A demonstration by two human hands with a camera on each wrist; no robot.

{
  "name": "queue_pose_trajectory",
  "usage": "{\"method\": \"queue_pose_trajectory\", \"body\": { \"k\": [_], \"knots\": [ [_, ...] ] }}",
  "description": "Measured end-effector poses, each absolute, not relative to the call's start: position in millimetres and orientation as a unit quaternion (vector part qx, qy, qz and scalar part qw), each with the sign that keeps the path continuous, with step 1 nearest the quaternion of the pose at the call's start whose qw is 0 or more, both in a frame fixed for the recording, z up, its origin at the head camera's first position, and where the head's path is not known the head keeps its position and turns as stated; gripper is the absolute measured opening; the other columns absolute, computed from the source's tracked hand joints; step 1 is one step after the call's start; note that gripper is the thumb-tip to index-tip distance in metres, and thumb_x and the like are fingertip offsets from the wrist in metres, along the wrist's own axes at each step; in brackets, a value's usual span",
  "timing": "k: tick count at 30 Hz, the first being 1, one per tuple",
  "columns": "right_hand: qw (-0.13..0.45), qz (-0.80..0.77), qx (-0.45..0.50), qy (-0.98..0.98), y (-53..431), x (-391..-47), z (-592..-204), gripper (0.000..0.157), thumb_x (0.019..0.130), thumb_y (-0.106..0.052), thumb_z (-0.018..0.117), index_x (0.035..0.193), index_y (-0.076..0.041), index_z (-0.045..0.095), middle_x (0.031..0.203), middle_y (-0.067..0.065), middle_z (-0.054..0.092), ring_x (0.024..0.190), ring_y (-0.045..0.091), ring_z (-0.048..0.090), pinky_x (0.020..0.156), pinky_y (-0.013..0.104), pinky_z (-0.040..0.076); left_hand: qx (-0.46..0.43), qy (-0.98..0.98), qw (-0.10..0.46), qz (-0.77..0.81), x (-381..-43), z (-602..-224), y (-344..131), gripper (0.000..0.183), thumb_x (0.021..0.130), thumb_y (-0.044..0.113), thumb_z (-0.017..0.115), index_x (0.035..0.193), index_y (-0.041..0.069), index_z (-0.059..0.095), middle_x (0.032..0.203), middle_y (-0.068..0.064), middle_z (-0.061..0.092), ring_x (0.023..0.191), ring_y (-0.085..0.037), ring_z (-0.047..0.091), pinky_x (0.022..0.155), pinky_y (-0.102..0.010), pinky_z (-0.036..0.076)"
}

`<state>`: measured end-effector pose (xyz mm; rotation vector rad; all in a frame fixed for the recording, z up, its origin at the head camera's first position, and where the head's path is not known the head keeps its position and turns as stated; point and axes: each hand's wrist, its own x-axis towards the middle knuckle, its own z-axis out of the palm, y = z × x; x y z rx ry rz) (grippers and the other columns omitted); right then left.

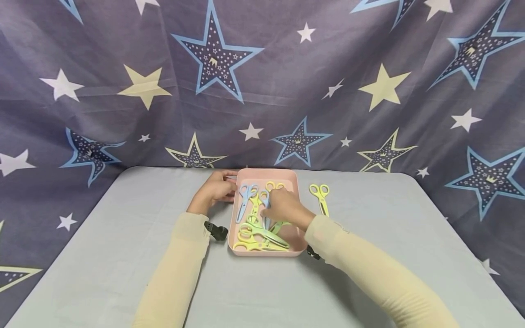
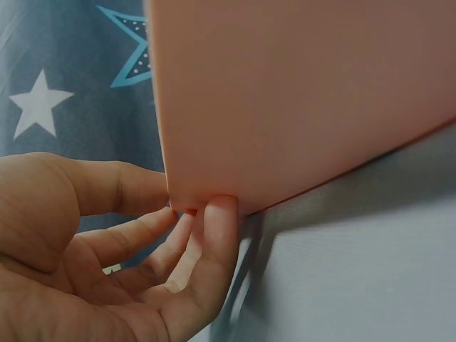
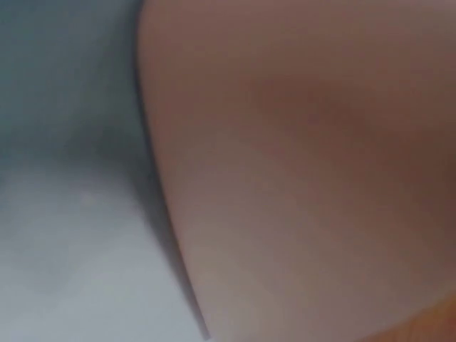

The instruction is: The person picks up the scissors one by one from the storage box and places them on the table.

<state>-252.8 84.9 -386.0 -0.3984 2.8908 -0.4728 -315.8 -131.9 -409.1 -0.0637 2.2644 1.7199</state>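
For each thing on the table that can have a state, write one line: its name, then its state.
pink tray: flat on the table, holding several scissors.
blue scissors: in the tray, blades closed.
yellow scissors: on the table right of the tray, blades closed.
left hand: fingers touching the tray's left wall.
right hand: inside the tray, over the scissors; grip unclear.

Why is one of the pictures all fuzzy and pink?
Right wrist view: the camera sits so close to the pink tray that it fills the frame, out of focus. Left wrist view: sharper, dim, the left hand at the tray's corner, a shadow under it. Head view: even light, clear.
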Motion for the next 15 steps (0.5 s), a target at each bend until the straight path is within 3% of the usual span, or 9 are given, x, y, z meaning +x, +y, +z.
{"method": "queue_pose_trajectory", "body": {
  "k": [15],
  "knots": [
    [0.108, -0.196, -0.105, 0.969, 77.7, -250.4, -387.9, 0.024, 0.084, -0.02, 0.076, 0.069, -0.013, 0.06, 0.059, -0.001, 0.052, 0.048, 0.014, 0.05, 0.046, 0.026, 0.044, -0.023, 0.784, 0.148, 0.603, -316.3, -409.1, -132.6, 0.062, 0.09, -0.007, 0.058, 0.15, 0.005, 0.047, 0.13, -0.022, 0.057, 0.082, -0.021, 0.063, 0.07, -0.032, 0.062]
  ]
}}
